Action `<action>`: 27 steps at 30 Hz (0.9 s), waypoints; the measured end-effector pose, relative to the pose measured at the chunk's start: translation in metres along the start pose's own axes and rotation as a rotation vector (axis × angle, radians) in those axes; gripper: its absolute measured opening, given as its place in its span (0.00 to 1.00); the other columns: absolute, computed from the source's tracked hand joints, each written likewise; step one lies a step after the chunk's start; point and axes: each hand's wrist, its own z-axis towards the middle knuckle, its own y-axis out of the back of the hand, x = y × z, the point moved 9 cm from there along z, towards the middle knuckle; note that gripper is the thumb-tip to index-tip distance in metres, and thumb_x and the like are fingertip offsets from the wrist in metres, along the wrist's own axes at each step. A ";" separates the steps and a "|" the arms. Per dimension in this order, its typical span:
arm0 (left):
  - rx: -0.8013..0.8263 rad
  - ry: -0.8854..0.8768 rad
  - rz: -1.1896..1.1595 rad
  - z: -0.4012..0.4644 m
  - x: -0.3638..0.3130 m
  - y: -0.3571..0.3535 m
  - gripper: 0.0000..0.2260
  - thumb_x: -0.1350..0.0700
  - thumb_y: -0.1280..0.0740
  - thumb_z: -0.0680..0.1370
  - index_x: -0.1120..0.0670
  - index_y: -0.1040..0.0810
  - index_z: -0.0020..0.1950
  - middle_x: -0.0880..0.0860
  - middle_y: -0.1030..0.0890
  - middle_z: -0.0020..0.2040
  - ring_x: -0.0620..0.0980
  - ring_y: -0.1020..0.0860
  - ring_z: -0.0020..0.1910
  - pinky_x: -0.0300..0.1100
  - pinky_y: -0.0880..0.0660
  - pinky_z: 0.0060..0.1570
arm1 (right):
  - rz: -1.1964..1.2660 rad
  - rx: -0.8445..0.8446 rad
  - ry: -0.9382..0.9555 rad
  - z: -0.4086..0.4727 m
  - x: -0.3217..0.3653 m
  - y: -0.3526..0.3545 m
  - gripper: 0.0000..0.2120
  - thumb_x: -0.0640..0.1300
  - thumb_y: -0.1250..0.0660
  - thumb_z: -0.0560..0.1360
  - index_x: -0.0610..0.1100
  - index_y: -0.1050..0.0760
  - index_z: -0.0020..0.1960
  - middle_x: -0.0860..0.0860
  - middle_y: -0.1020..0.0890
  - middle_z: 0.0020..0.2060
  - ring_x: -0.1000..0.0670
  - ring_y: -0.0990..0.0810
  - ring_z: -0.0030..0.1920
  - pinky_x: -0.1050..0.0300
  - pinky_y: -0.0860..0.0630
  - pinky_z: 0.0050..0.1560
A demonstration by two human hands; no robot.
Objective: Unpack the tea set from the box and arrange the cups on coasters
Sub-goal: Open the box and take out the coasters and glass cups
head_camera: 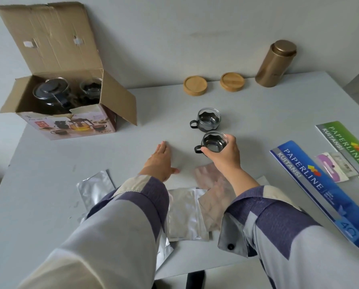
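**Glass cup in hand, coasters waiting at the far edge**

Glass and dark metal make up the small cup with a black loop handle [213,142] that the right hand [224,156] holds from its right side, thumb on the near wall and fingers curled round the far rim. It stands upright, mouth up, its axis vertical and its handle pointing to the person's left. Whether its base touches the pale grey table [49,184] or hangs just above it I cannot tell. Gripping the body rather than the handle probably gives a steadier carry for so small a piece.

Just beyond it stands a second matching glass cup in a black holder [208,119], also upright, handle likewise to the left, free of either hand. The left hand [161,161] lies flat on the table with fingers straight and together, holding nothing; it looks like a brace while the other hand works.

Two round pale wooden coasters [195,85] [232,81] sit side by side near the far edge, both bare, well apart from the cups, so the arranging is not yet done. The open brown cardboard box [70,113] at far left holds a glass teapot with a black lid [50,92] and at least one more dark glass piece [90,85], so the unpacking also seems unfinished.
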 end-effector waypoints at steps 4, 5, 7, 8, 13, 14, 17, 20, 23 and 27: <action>0.006 0.008 0.003 0.001 -0.001 -0.001 0.44 0.49 0.33 0.77 0.61 0.62 0.77 0.54 0.60 0.78 0.51 0.57 0.78 0.46 0.52 0.75 | 0.004 0.008 -0.008 0.000 0.000 -0.001 0.35 0.49 0.21 0.63 0.42 0.33 0.64 0.48 0.24 0.59 0.48 0.24 0.59 0.63 0.31 0.54; 0.008 0.008 0.006 0.001 -0.001 -0.001 0.44 0.49 0.32 0.77 0.61 0.62 0.77 0.54 0.60 0.78 0.51 0.57 0.78 0.46 0.52 0.75 | 0.014 0.023 -0.021 0.000 -0.001 -0.002 0.37 0.49 0.21 0.63 0.42 0.34 0.65 0.48 0.25 0.60 0.48 0.25 0.60 0.63 0.31 0.55; 0.012 0.011 0.000 0.001 -0.001 0.000 0.44 0.49 0.32 0.76 0.60 0.62 0.77 0.54 0.60 0.78 0.51 0.57 0.78 0.46 0.51 0.76 | 0.028 0.067 -0.053 0.000 -0.001 -0.003 0.43 0.50 0.20 0.62 0.43 0.38 0.69 0.48 0.29 0.65 0.48 0.28 0.65 0.59 0.31 0.62; 0.017 0.014 -0.007 0.000 -0.001 0.000 0.44 0.49 0.32 0.76 0.60 0.62 0.77 0.54 0.60 0.79 0.51 0.57 0.78 0.46 0.51 0.75 | 0.024 0.087 -0.070 0.000 -0.001 -0.002 0.47 0.51 0.20 0.62 0.43 0.42 0.72 0.48 0.31 0.68 0.48 0.31 0.68 0.56 0.33 0.67; -0.003 0.016 -0.049 0.002 0.003 0.014 0.36 0.51 0.33 0.78 0.60 0.50 0.78 0.54 0.47 0.78 0.53 0.43 0.76 0.45 0.43 0.72 | -0.092 0.072 -0.027 0.003 0.022 0.010 0.50 0.57 0.22 0.62 0.47 0.46 0.75 0.49 0.35 0.71 0.45 0.40 0.72 0.49 0.37 0.70; -0.028 0.017 -0.057 0.002 0.005 0.020 0.33 0.52 0.34 0.78 0.58 0.47 0.77 0.53 0.44 0.78 0.53 0.41 0.75 0.46 0.42 0.71 | -0.144 0.057 0.002 0.004 0.033 0.012 0.49 0.58 0.23 0.63 0.47 0.45 0.75 0.49 0.35 0.72 0.44 0.41 0.72 0.48 0.37 0.70; -0.164 0.020 -0.052 -0.002 0.019 0.056 0.25 0.54 0.38 0.80 0.53 0.41 0.76 0.50 0.40 0.76 0.52 0.38 0.74 0.47 0.38 0.70 | -0.298 -0.006 0.107 0.010 0.074 0.013 0.45 0.60 0.26 0.65 0.47 0.43 0.74 0.51 0.36 0.72 0.42 0.41 0.71 0.46 0.35 0.67; -0.363 -0.003 -0.088 -0.008 0.040 0.112 0.19 0.57 0.39 0.80 0.50 0.31 0.71 0.48 0.33 0.73 0.51 0.33 0.70 0.48 0.32 0.66 | -0.384 0.022 0.217 0.011 0.121 -0.014 0.41 0.58 0.29 0.69 0.47 0.44 0.74 0.51 0.37 0.72 0.42 0.40 0.70 0.45 0.34 0.65; -0.560 -0.034 -0.078 -0.019 0.071 0.171 0.17 0.62 0.41 0.78 0.53 0.25 0.66 0.51 0.28 0.68 0.53 0.29 0.66 0.51 0.28 0.62 | -0.418 0.112 0.328 0.007 0.169 -0.060 0.37 0.55 0.31 0.72 0.47 0.43 0.74 0.50 0.36 0.72 0.42 0.39 0.69 0.46 0.34 0.63; -0.735 0.064 -0.102 -0.034 0.136 0.223 0.17 0.60 0.42 0.79 0.53 0.27 0.68 0.50 0.29 0.69 0.51 0.32 0.68 0.50 0.29 0.62 | -0.429 0.209 0.440 -0.001 0.228 -0.124 0.31 0.54 0.34 0.74 0.48 0.41 0.73 0.49 0.33 0.70 0.42 0.38 0.68 0.46 0.33 0.63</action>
